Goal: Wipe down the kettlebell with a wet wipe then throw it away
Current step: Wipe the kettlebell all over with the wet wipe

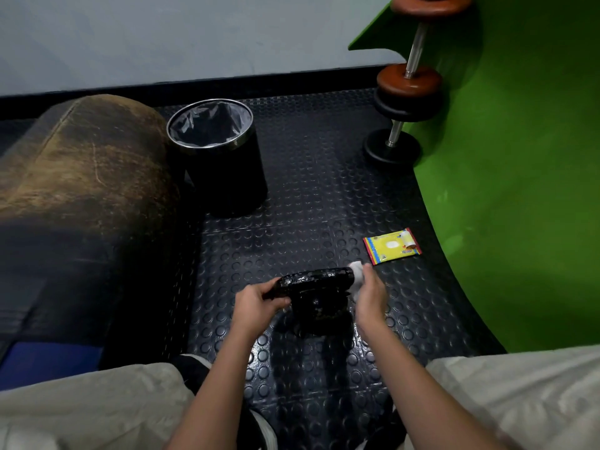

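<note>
Kettlebell (316, 298), glossy black iron, sits on the studded black rubber floor (318, 196); left hand (256, 305) grips its handle, right hand (370, 292) pinches a crumpled white wet wipe (357, 274) against the handle's end.

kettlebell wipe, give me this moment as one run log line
phase: wiping | left hand grips kettlebell handle | right hand presses wet wipe on handle end | bin open, beyond

Partly hidden wipe and cut-off weights

My right hand (370, 295) covers most of the wet wipe (356, 271); the dumbbell (410, 82) leaves the top edge.
</note>
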`<state>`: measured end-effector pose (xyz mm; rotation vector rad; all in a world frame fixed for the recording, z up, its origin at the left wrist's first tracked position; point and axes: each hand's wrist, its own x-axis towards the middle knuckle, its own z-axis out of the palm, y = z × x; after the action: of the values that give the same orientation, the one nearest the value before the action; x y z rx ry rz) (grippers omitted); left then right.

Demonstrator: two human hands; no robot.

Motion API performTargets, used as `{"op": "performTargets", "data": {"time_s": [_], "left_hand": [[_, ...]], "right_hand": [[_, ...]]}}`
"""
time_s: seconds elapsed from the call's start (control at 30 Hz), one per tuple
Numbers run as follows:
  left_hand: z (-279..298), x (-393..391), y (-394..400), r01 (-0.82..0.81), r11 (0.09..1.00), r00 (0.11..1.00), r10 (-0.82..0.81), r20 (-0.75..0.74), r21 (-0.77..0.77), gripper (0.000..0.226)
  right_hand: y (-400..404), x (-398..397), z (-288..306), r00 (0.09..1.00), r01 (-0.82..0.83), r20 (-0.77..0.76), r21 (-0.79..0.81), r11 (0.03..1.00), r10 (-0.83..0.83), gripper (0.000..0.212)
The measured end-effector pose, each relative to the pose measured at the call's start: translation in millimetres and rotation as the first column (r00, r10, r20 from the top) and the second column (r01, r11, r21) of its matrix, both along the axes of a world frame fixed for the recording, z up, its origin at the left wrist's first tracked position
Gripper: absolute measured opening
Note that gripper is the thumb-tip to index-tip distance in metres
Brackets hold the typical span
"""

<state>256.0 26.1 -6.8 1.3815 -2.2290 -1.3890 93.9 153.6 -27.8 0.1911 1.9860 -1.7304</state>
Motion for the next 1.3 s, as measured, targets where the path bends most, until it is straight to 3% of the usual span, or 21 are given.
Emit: {"op": "performTargets", "data": {"time_s": [0.1, 0.23, 0.3, 0.43, 0.53, 0.6, 0.67, 0.77, 0.83, 0.9, 0.97, 1.07, 1.13, 1.2, 1.3], "left_hand": [[1.0, 1.3, -0.2, -0.006, 1.0, 1.0, 0.006, 0.003, -0.007, 0.05], [2.2, 0.6, 0.5, 0.002, 1.0, 1.0, -0.002, 0.008, -0.005, 0.051], [3.0, 0.7, 0.4, 0.001, 1.0, 1.0, -0.001, 0.005, -0.007, 0.051], [2.8, 1.5, -0.7, -0.017, 1.0, 1.0, 0.017, 0.013, -0.005, 0.051], [2.3, -0.1, -0.2, -0.016, 1.0, 1.0, 0.016, 0.017, 0.001, 0.051], [3.3, -0.7, 1.2, -0.011, 1.0, 1.0, 0.011, 0.009, -0.007, 0.05], [3.6, -0.3, 1.6, -0.011, 1.0, 1.0, 0.011, 0.01, -0.004, 0.051], [3.1, 0.6, 1.4, -0.01, 1.0, 1.0, 0.01, 0.009, 0.009, 0.052], [2.3, 1.6, 0.8, -0.011, 1.0, 1.0, 0.011, 0.01, 0.008, 0.052], [1.3, 2.3, 0.3, -0.01, 1.0, 1.0, 0.01, 0.01, 0.004, 0.051], [0.7, 2.9, -0.6, -0.01, 1.0, 1.0, 0.01, 0.02, -0.006, 0.05], [-2.5, 4.6, -1.9, -0.018, 1.0, 0.999, 0.019, 0.028, -0.015, 0.048], [-2.7, 4.1, -1.0, -0.027, 1.0, 0.999, 0.027, 0.02, -0.007, 0.048], [-1.4, 2.5, 0.0, -0.028, 1.0, 1.0, 0.028, 0.008, 0.003, 0.047], [0.2, 1.9, 1.2, -0.019, 1.0, 1.0, 0.019, 0.008, 0.003, 0.047]], "right_hand": [[-0.3, -10.0, -9.0, 0.947, -0.05, 0.314, -0.08, 0.996, 0.073, 0.04], [-0.4, -21.8, -7.4, 0.925, -0.126, 0.346, -0.104, 0.987, 0.155, 0.038], [-0.9, -14.6, 3.7, 0.954, -0.079, 0.29, -0.007, 0.997, 0.078, 0.033], [0.8, 10.4, 18.2, 0.99, 0.134, -0.056, 0.121, 0.984, -0.128, 0.036], [4.0, 23.8, 15.8, 0.985, 0.122, -0.136, 0.111, 0.986, -0.107, 0.037], [5.4, 24.4, 5.9, 0.998, 0.062, -0.035, 0.169, 0.984, -0.057, 0.046], [5.2, 18.1, -9.1, 0.982, 0.004, 0.185, 0.198, 0.98, -0.042, 0.055], [3.6, 3.2, -23.8, 0.903, -0.068, 0.429, 0.064, 0.996, 0.034, 0.062], [-0.6, -3.9, -25.3, 0.889, -0.043, 0.455, -0.03, 0.999, 0.052, 0.059], [-4.9, -4.8, -19.6, 0.939, -0.035, 0.34, -0.035, 0.999, 0.045, 0.049], [-9.0, -3.0, -6.6, 0.994, -0.04, 0.099, -0.001, 0.999, 0.04, 0.031], [-10.4, 2.7, 5.5, 0.97, -0.073, -0.226, 0.053, 0.996, 0.083, 0.029], [-7.6, 7.0, 6.8, 0.96, -0.059, -0.27, 0.045, 0.997, 0.069, 0.03], [-5.7, 6.0, 5.3, 0.984, -0.036, -0.173, 0.032, 0.999, 0.041, 0.03], [-4.7, -5.9, 2.6, 0.988, -0.068, 0.145, 0.049, 0.996, 0.06, 0.029]]}}
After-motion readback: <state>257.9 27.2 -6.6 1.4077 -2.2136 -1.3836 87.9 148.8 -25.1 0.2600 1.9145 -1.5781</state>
